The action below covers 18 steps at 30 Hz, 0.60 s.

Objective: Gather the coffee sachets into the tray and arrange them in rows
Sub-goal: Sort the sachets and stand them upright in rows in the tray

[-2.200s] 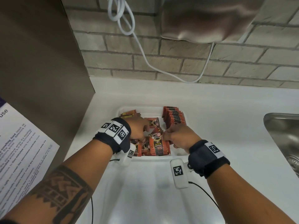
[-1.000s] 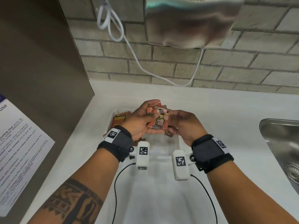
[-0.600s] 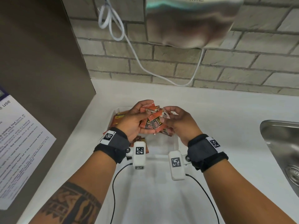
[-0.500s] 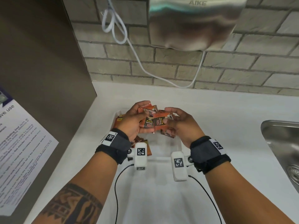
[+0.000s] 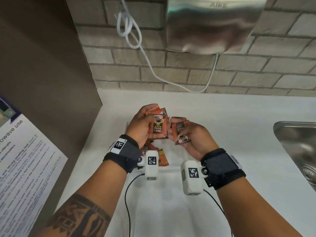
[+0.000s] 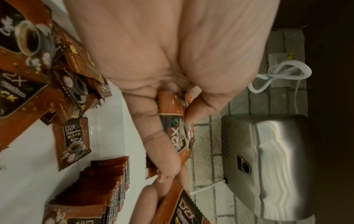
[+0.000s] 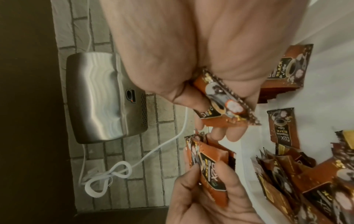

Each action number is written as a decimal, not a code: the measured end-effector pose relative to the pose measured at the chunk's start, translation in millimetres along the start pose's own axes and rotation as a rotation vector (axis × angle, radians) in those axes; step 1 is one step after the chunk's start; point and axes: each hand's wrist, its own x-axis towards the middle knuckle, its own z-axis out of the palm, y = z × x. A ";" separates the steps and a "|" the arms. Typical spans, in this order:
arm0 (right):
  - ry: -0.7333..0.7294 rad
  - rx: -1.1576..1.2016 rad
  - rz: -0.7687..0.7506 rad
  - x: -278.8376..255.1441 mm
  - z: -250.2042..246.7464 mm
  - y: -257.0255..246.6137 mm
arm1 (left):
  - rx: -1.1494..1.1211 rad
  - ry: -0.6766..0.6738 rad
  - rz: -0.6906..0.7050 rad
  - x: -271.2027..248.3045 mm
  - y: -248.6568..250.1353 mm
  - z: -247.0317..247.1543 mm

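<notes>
Orange and black coffee sachets are the task's objects. My left hand [image 5: 153,117] grips a small bunch of sachets [image 5: 158,128] above the white tray [image 5: 172,158]. My right hand [image 5: 174,127] pinches another few sachets [image 5: 181,132] just to the right, a small gap between the two bunches. In the left wrist view, a neat row of upright sachets [image 6: 107,181] stands in the tray, a single sachet [image 6: 73,142] lies flat, and a loose pile [image 6: 28,60] lies beyond. The right wrist view shows the same row [image 7: 287,71] and loose pile [image 7: 306,181].
A steel hand dryer [image 5: 212,24] hangs on the brick wall with its white cable [image 5: 130,31] looped beside it. A brown panel [image 5: 42,74] with a printed notice [image 5: 25,159] closes the left side. A steel sink [image 5: 301,147] lies at the right.
Both hands lifted a bundle of sachets out of the tray and held it together. Now the bundle is split, and the hands have drawn slightly apart, each with a part.
</notes>
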 end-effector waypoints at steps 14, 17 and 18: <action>-0.014 -0.467 -0.194 15.9 1.1 -12.6 | 0.100 0.079 0.071 -10.0 -14.6 19.0; -0.027 -0.480 -0.166 16.2 -3.0 -16.4 | 0.102 0.113 0.076 -7.2 -14.9 14.2; -0.027 -0.487 -0.156 15.9 -4.2 -18.3 | 0.091 0.122 0.081 -5.9 -15.3 12.4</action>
